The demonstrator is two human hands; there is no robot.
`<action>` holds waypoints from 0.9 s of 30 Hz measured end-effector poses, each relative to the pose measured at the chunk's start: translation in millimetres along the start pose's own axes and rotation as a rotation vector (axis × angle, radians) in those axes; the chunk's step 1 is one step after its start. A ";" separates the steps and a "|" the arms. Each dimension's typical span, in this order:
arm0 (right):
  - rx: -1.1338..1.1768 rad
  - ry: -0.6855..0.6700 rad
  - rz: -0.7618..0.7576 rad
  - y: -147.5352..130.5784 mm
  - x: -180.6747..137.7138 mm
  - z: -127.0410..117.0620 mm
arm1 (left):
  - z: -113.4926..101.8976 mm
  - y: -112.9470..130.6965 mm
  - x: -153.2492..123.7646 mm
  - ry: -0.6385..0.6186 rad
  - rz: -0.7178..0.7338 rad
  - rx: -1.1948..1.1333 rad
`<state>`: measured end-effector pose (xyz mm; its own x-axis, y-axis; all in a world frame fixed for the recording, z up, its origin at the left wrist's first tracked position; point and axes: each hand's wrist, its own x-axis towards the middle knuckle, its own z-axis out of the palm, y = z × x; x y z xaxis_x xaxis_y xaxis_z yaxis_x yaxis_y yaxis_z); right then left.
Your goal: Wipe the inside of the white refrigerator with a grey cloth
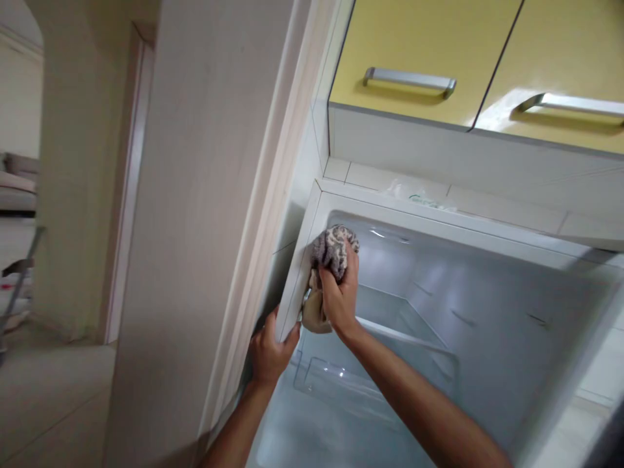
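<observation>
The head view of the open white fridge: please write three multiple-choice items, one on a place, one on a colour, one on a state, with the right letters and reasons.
1. Where is the crumpled grey patterned cloth pressed?
A. on the upper left inner corner of the open white fridge
B. on a cabinet handle
C. on the floor

2. What colour are the flat cabinet doors above?
A. blue
B. yellow
C. black

3. What is the left hand doing?
A. hanging free
B. holding a cup
C. gripping the fridge's left edge

Answers: 1 A, the right hand holds the cloth against that corner. 2 B, both doors with metal handles look yellow. 3 C, its fingers wrap the white frame.
</observation>
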<state>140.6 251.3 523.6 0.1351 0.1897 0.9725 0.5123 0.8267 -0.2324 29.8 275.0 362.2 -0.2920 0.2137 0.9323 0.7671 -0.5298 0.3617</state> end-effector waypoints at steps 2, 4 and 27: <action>-0.055 -0.041 -0.162 -10.6 3.1 -4.3 | 0.2 -0.1 0.1 -0.003 0.000 0.022; -0.123 -0.056 -0.306 -10.1 14.0 -4.6 | -0.1 0.3 0.7 0.002 -0.002 0.032; -0.332 -0.171 0.140 216.0 92.3 -40.4 | -3.0 1.1 2.4 0.005 0.038 0.021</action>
<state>297.9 426.0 562.6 0.0944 0.3965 0.9132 0.7489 0.5761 -0.3276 28.3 272.4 364.9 -0.2653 0.1895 0.9454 0.7896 -0.5199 0.3258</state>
